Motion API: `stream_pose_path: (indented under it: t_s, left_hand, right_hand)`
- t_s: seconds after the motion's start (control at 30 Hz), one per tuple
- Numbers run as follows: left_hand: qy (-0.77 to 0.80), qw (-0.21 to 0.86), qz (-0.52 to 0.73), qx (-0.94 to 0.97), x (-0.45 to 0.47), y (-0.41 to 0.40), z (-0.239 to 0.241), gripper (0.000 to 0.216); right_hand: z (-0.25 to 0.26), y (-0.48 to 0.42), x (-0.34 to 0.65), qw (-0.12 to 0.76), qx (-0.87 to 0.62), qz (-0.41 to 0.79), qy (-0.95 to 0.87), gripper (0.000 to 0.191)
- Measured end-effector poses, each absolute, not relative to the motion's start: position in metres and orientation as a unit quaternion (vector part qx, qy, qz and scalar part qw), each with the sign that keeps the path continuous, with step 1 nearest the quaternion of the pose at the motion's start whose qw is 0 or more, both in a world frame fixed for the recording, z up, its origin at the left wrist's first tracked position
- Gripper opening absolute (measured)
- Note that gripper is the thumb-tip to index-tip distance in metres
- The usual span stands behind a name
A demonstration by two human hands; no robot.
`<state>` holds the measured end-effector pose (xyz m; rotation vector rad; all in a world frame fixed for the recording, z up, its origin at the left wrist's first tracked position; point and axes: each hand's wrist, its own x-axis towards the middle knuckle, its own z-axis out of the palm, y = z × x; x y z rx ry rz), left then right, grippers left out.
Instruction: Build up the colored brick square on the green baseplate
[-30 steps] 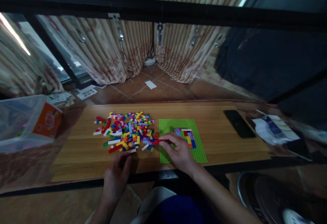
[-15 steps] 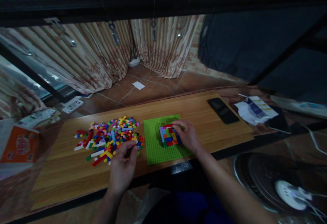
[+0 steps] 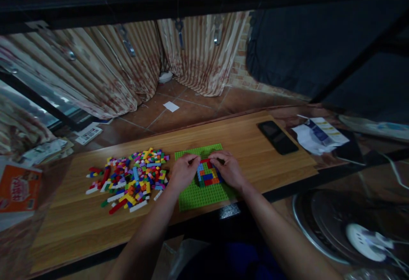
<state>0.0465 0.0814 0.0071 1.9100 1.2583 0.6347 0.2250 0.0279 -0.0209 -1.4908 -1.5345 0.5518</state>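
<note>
Wooden tabletop stands before striped curtains and a tiled floor, in dim light. Both hands are on the green baseplate near the front edge, flanking the small multicoloured brick block built on it. Judged step: seating a brick at the block's far edge; the next move appears to call for firm downward pressure with the plate held steady. Left hand lies palm down, fingers curled onto the block's left side; right hand mirrors it, fingertips at the red top row. Whether either grip encloses a loose brick cannot be told. Loose brick pile lies just left of the plate; a phone lies well to the right.
</note>
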Motion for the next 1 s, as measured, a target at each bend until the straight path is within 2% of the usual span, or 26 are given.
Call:
stream_pose_path:
  t_s: [0.2,0.6,0.83,1.0]
  left_hand:
    - [0.501,0.358,0.235,0.752,0.048,0.079,0.003,0.032]
    - [0.547,0.36,0.25,0.713,0.058,0.076,0.01,0.021]
    - [0.549,0.353,0.24,0.719,0.061,0.075,0.009,0.023]
    - [0.536,0.341,0.229,0.737,0.059,0.074,0.01,0.023]
  right_hand:
    - [-0.021,0.03,0.226,0.433,-0.605,0.248,-0.62,0.013]
    - [-0.017,0.033,0.229,0.412,-0.608,0.257,-0.628,0.013]
    - [-0.015,0.035,0.23,0.386,-0.605,0.26,-0.646,0.016]
    - [-0.02,0.035,0.235,0.415,-0.583,0.306,-0.628,0.02]
